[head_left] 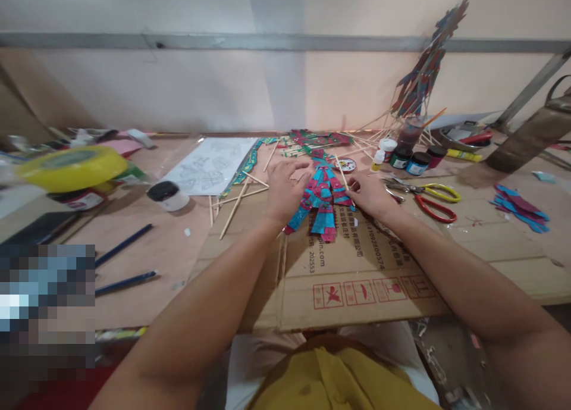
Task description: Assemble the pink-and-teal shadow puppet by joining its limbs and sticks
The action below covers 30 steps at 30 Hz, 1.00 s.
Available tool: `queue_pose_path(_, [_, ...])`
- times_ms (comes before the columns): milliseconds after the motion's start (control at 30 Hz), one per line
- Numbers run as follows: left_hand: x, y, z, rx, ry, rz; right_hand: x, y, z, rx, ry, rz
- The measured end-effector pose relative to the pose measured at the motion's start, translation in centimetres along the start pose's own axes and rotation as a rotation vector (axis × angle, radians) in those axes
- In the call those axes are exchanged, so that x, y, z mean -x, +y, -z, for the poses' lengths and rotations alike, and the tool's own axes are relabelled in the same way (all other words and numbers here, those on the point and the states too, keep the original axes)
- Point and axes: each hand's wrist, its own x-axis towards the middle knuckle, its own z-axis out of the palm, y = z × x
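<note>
A blue and pink cut-out figure (324, 190) with flared, skirt-like strips lies on the cardboard sheet (294, 303). At its left edge rests my left hand (285, 190), fingers apart and curved over the side; its fingertips are partly hard to make out. My right hand (369, 196) is closed at the figure's right edge, pinching the lower end of a thin wooden stick (342, 171) that slants up to the left. Behind the stick lies a small round tin (347, 165) with a printed lid.
Loose sticks (234, 210) and a drawing sheet (207, 165) lie left. Scissors (423, 190), paint jars (418, 162) and a small glue bottle (377, 160) stand or lie right. A tall cut-out piece on sticks (423, 71) leans behind; a large flask (529, 136) tilts far right.
</note>
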Motion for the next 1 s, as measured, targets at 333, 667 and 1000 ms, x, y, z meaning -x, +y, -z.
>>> queue_pose_path(333, [-2.7,-3.5,2.3,0.311,0.217,0.262,0.7,-0.7,0.7,0.014,0.169,0.157])
queue_pose_path(667, [-1.9,-5.9,7.0,0.005,0.128,0.393,2.6,-0.6,3.0,-0.038,0.292,0.219])
queue_pose_path(1000, [-0.4,-6.5,4.9,-0.587,-0.403,0.302,2.2,0.2,4.8,-0.030,0.362,0.141])
